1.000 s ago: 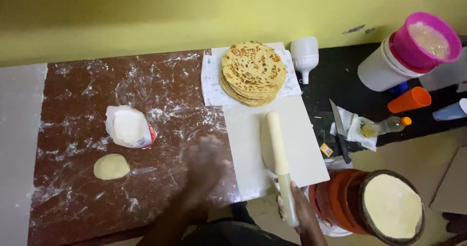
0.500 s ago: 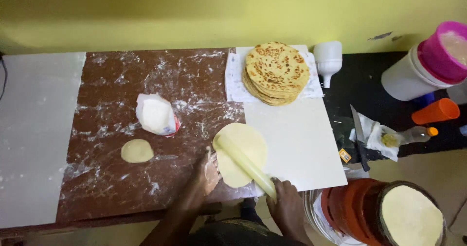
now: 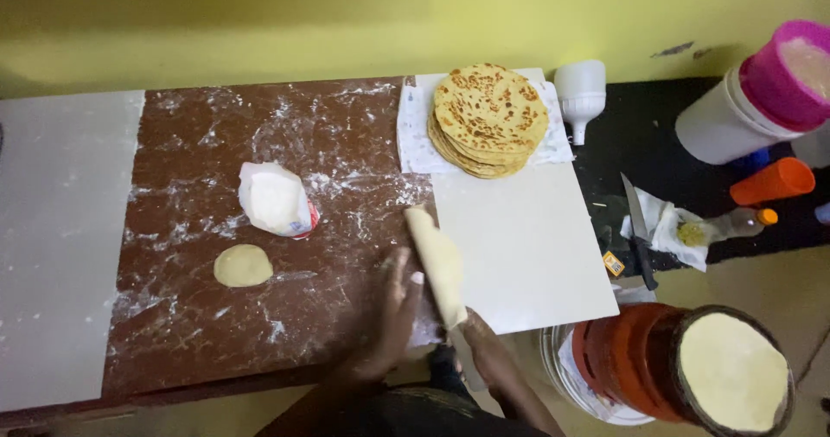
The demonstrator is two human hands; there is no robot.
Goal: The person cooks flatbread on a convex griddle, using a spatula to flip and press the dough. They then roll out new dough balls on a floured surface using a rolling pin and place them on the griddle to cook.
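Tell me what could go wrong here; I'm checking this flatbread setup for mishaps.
1. The rolled dough is draped over the rolling pin in the right hand, with the left hand beside it; thin dough could tear or slip off.
2. The knife lies bare near the white board, so a reach that way risks a cut.
3. The open flour bag could tip and spill.

Counts, head view: 2 hands, left hand (image 3: 391, 316) & right hand (image 3: 484, 359). 1 rolling pin (image 3: 437, 260) w/ 1 dough sheet wrapped on it. 1 small dough disc (image 3: 243, 266). 1 flour bag (image 3: 275, 199). 1 stack of cooked flatbreads (image 3: 489, 117), approx. 6+ pcs, exact no. can't tell. 1 knife (image 3: 638, 228). 1 white bulb (image 3: 579, 95). 1 orange cup (image 3: 771, 180). 1 pink-lidded white tub (image 3: 743, 100). 1 pan (image 3: 733, 370) w/ 1 flatbread.
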